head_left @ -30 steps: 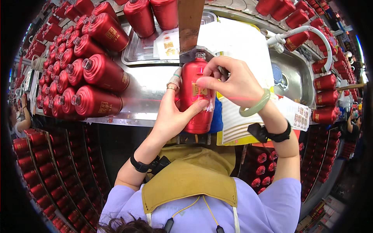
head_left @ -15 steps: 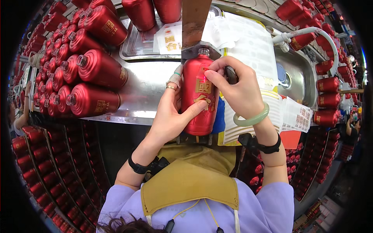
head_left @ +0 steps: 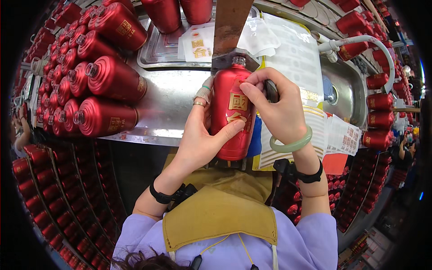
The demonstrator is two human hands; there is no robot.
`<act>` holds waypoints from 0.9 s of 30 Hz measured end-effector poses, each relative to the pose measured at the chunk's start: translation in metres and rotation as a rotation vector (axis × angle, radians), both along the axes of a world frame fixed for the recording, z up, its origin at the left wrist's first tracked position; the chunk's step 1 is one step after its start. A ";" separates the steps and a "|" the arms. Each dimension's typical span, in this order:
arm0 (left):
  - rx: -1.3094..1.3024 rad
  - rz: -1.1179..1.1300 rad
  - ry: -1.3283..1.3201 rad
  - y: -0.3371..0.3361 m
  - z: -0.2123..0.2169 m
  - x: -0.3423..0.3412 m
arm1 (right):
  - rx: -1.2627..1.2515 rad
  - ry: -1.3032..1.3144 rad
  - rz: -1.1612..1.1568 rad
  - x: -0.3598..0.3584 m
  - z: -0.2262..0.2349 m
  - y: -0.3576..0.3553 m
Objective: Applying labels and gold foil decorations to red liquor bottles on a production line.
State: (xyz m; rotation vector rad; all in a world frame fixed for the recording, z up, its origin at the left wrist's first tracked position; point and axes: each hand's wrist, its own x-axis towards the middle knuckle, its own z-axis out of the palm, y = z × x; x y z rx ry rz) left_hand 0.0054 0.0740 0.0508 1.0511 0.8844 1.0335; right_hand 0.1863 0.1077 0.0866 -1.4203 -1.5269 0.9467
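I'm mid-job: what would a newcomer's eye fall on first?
Likely the red bottle at centre, held by the left hand, with the right hand at its upper front. Next come the stacked red bottles on the left, then the white curved faucet by the metal sink on the right.

Metallic crimson covers the central bottle (head_left: 223, 108), which bears bold gold characters down its front; its glass neck (head_left: 238, 60) is clear. A near-black, rounded object (head_left: 272, 91) lies in the right hand (head_left: 284, 105). The bangle (head_left: 290, 147) is pale jade green, the wristbands (head_left: 160, 196) black. Bottles stacked at the left (head_left: 105, 116) repeat the crimson with square gold emblems. The paper slip (head_left: 198, 47) is white with gold characters; the striped sheet (head_left: 274, 155) alternates pale gold and white—the label sheet (head_left: 347, 137) carries rows of brown squares. A vivid blue patch (head_left: 255, 139) contrasts with the orange-red card (head_left: 335, 164). The apron (head_left: 220, 227) is mustard, the shirt (head_left: 310, 238) lavender.
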 end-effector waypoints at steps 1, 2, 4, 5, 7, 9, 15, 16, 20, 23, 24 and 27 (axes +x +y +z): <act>0.000 0.001 0.000 0.000 0.000 0.000 | -0.008 0.000 0.012 0.000 0.000 0.000; 0.020 0.005 0.008 0.000 -0.001 0.001 | -0.018 0.005 0.021 0.000 0.000 -0.001; 0.041 0.010 0.016 0.000 -0.001 0.002 | -0.024 0.011 0.026 0.000 -0.001 -0.001; 0.040 0.017 0.016 0.000 -0.001 0.002 | -0.041 0.030 0.021 0.000 -0.001 -0.001; 0.041 0.024 0.015 0.000 0.000 0.002 | -0.022 0.030 0.008 -0.001 -0.001 0.000; 0.002 0.001 0.021 0.000 0.000 0.001 | -0.012 0.036 -0.012 -0.001 -0.001 0.000; 0.012 0.014 0.007 0.000 0.001 0.002 | 0.015 0.000 -0.007 -0.002 0.000 0.001; 0.015 0.016 0.008 0.000 0.001 0.002 | 0.015 0.008 -0.009 -0.002 0.000 0.001; 0.027 0.014 0.031 0.000 0.000 0.002 | 0.015 -0.018 -0.015 -0.002 0.001 0.001; 0.035 0.014 0.031 0.000 0.000 0.002 | 0.019 -0.010 -0.017 -0.002 0.001 0.001; 0.034 0.020 0.026 0.000 0.000 0.002 | 0.019 -0.010 -0.017 -0.002 0.001 0.001; 0.033 0.023 0.044 0.000 0.000 0.002 | 0.041 -0.017 -0.011 -0.004 0.000 0.000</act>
